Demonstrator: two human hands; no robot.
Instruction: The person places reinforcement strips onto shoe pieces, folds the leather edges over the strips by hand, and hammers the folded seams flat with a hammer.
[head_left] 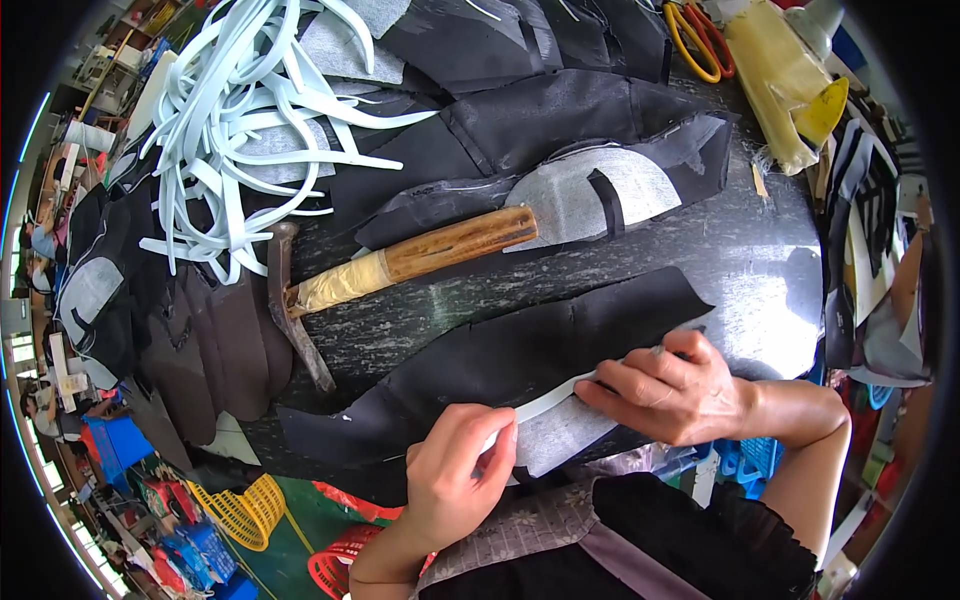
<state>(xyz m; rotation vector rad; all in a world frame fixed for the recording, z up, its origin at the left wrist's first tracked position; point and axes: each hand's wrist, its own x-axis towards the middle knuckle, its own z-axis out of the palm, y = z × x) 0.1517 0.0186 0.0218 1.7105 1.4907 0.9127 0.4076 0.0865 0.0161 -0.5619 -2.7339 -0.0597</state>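
A long curved black fabric piece [520,350] with a grey lining lies across the near edge of the dark worktable [720,270]. Along its lower edge runs a pale foam strip [548,402]. My left hand [455,475] pinches the strip's near end against the fabric. My right hand [668,388] presses the strip's other end down onto the fabric with its fingertips. Both hands rest on the piece, a hand's width apart.
A hammer [380,275] with a taped wooden handle lies just beyond the piece. A heap of pale foam strips [240,120] fills the back left. More black cut pieces [560,130] lie behind, with orange-handled scissors [700,40] and a yellow bundle [780,80] at the back right.
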